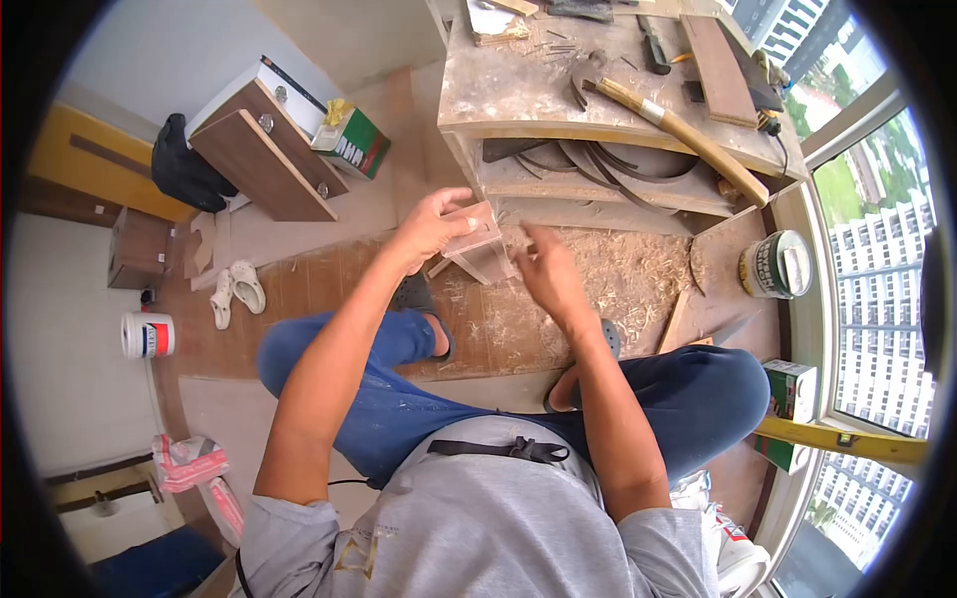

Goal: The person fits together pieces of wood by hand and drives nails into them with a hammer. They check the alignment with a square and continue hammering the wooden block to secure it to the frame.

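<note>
My left hand [431, 235] is closed on a small box-like wooden piece [484, 261], its thumb lying across the flat upper face. The piece is held at the front corner of a dusty wooden workbench [558, 110], above the floor between my knees. To the right of the piece is my right hand [550, 275], with its index finger stretched out and the other fingers loosely bent. Nothing shows in its grasp. Part of the wooden piece's left side is hidden behind my left hand.
A hammer [688, 140], a chisel-like tool [654, 48] and a wood strip [720, 70] lie on the bench. Curved strips [608, 164] fill its shelf. Wood shavings [618, 269] cover the floor. A bucket [776, 265] stands right, and a yellow level [842, 439] lies near the window.
</note>
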A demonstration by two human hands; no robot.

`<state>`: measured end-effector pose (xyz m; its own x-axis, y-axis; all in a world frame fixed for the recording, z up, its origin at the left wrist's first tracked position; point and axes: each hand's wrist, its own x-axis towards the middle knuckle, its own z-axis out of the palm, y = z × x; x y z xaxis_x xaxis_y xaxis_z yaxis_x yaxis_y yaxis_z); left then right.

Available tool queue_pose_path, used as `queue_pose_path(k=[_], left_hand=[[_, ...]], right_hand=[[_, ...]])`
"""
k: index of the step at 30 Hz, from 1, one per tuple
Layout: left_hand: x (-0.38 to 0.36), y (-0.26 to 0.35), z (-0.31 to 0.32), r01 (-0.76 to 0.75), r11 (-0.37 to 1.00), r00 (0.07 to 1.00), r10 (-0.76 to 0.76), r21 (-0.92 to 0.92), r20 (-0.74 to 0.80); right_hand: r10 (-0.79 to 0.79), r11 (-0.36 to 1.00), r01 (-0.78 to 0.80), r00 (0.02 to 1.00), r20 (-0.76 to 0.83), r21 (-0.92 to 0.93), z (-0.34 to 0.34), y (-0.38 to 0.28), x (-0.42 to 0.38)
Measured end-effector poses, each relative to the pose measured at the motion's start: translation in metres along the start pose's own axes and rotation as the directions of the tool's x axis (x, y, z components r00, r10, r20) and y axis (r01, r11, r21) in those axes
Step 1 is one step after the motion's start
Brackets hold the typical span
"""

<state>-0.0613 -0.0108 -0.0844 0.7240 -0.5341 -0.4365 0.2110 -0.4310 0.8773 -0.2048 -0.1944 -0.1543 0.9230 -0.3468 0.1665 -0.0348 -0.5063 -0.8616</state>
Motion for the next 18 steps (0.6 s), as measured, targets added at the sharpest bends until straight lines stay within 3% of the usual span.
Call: queue_pose_path(k=[2, 3, 4, 6, 9, 11, 13, 18], left_hand=[[-0.003, -0.002, -0.002, -0.001, 0.999, 0.999, 0.000, -0.034, -0.054], [-0.001, -0.007, -0.004, 0.023, 0.998, 0.997, -0.028, -0.060, -0.079], [0.000, -0.012, -0.005, 0.048, 0.995, 0.993, -0.057, -0.088, -0.103], [0.000, -0.020, -0.003, 0.067, 0.992, 0.987, -0.081, -0.103, -0.139], [-0.007, -0.018, 0.004, 0.080, 0.989, 0.975, -0.104, -0.124, -0.194], [-0.014, -0.012, 0.006, 0.073, 0.986, 0.969, -0.106, -0.150, -0.223], [-0.020, -0.004, 0.005, 0.177, 0.963, 0.965, -0.211, -0.204, -0.158], [-0.015, -0.013, 0.003, 0.152, 0.973, 0.972, -0.180, -0.175, -0.152]], right_hand=[[-0.003, 1.000, 0.005, 0.994, -0.113, 0.013, -0.045, -0.028, 0.020], [-0.189, 0.981, 0.169, 0.944, -0.272, -0.094, -0.069, -0.043, 0.033], [-0.180, 0.984, 0.165, 0.930, -0.320, -0.073, -0.096, -0.066, 0.046], [-0.379, 0.901, 0.249, 0.849, -0.368, -0.355, -0.140, -0.066, 0.080], [-0.493, 0.673, 0.235, 0.849, -0.188, -0.702, -0.184, -0.063, 0.116], [-0.401, 0.565, 0.200, 0.915, -0.055, -0.800, -0.196, -0.030, 0.136], [-0.356, 0.545, 0.193, 0.934, -0.017, -0.816, -0.196, -0.029, 0.135], [-0.270, 0.517, 0.210, 0.960, 0.074, -0.830, -0.201, -0.033, 0.141]])
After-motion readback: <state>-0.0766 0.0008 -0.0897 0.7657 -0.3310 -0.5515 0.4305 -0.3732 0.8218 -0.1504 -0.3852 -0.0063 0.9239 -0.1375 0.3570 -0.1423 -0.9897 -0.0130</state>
